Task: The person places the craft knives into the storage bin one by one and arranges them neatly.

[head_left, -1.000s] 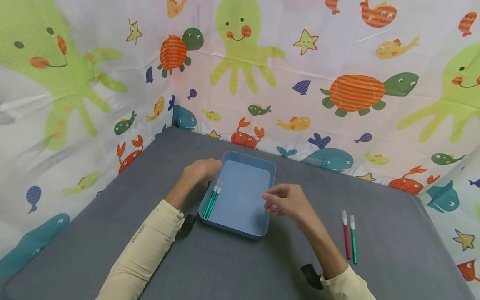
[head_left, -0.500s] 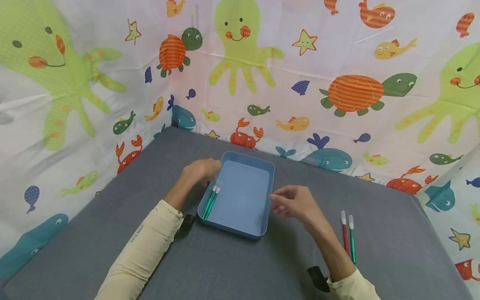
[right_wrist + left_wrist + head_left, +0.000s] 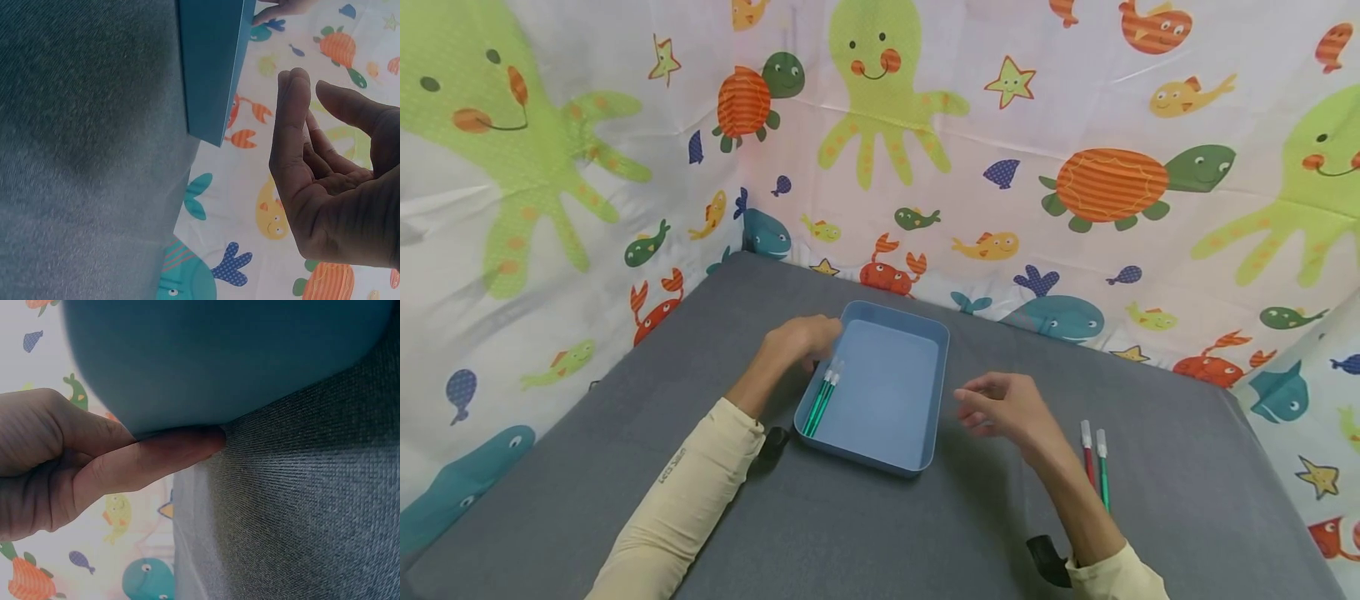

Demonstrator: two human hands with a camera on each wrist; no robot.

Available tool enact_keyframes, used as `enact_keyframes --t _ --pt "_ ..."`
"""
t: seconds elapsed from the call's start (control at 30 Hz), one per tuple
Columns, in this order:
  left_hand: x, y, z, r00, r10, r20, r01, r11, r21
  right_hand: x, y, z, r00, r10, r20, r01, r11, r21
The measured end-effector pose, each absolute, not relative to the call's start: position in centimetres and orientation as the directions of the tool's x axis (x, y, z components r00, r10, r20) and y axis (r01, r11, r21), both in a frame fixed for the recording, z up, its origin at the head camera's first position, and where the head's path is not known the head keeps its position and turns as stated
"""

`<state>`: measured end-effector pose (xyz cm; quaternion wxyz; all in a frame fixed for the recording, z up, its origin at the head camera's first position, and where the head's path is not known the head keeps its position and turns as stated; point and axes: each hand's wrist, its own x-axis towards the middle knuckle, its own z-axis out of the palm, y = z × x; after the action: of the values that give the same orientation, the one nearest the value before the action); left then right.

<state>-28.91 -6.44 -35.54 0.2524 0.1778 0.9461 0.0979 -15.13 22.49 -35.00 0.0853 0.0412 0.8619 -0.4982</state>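
A shallow blue tray (image 3: 887, 392) lies on the grey table. Two green felt-tip pens (image 3: 822, 408) with clear caps rest side by side along its left wall. My left hand (image 3: 801, 340) grips that wall; in the left wrist view a straight finger (image 3: 150, 459) lies along the tray's outer side (image 3: 206, 369). To the right of the tray, my right hand (image 3: 1007, 408) hovers with thumb and fingers bent towards each other. A gap shows between thumb and fingertips in the right wrist view, with nothing held there.
Beyond the right forearm lie a red felt-tip pen (image 3: 1087, 454) and a green felt-tip pen (image 3: 1102, 471), partly covered by the arm. A white curtain (image 3: 925, 233) printed with sea animals hangs along the table's back and sides.
My right hand has moved rightward, from the tray's right rim to a short distance away from it. The left hand and the tray have stayed in place.
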Motion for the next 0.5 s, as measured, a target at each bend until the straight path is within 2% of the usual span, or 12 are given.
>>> enact_keyframes --t 0.5 --pt "-29.2 -6.5 -35.8 -0.804 0.393 -0.446 0.3 0.916 0.268 -14.6 24.5 -35.3 -0.98 0.005 -0.198 0.173 0.508 -0.844"
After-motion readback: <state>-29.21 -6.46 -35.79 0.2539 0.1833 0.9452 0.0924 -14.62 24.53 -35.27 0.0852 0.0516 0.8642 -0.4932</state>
